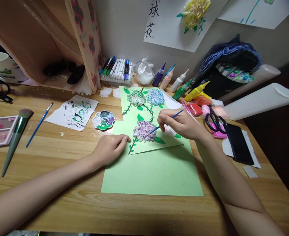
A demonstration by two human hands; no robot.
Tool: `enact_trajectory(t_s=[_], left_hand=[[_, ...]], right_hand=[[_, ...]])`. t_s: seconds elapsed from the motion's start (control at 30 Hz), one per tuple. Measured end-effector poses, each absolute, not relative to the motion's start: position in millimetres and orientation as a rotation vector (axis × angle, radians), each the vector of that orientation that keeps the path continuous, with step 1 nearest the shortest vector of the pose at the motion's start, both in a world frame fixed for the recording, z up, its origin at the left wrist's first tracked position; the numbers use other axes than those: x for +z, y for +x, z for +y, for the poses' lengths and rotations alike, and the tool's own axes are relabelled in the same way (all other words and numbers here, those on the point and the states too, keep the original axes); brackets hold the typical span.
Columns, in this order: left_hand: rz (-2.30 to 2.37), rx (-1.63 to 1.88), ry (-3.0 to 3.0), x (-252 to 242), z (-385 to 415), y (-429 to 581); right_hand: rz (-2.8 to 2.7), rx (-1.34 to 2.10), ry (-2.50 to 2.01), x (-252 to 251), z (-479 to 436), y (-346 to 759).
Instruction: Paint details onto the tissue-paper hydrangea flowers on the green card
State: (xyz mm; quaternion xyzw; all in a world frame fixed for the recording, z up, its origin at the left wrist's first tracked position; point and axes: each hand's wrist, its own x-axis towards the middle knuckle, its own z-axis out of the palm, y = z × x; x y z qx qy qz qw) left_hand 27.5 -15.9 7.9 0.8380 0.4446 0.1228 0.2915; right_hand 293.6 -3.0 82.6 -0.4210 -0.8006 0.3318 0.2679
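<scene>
My right hand (177, 123) is closed in a pinch round a thin blue paintbrush (171, 117). The brush tip touches the purple textured paper flower (145, 130) on a light green sheet (144, 113). Partly behind that hand is a pale pinkish flower (169, 130). My left hand (111, 147) lies at the sheet's left edge with its fingers loosely extended and nothing in them. Farther up the sheet are a green-and-white flower (136, 97) and a blue-and-white flower (155, 97), with painted stems and leaves. Beneath lies a larger green sheet (151, 175).
A flower-shaped paint palette (103, 120), a paint-stained tissue (72, 113), and another blue brush (39, 124) lie left. Behind stand markers (117, 68), a plastic bowl (145, 73) and paint bottles (182, 80). Scissors (215, 123) and a black phone (239, 144) are at right.
</scene>
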Motion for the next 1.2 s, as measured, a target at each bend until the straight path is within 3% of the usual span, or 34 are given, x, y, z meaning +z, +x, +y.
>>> enact_trajectory(t_s=[1.2], left_hand=[[1.193,0.297,2.248,11,-17,28]], right_hand=[[-2.382,0.724,-0.98,96,-15,284]])
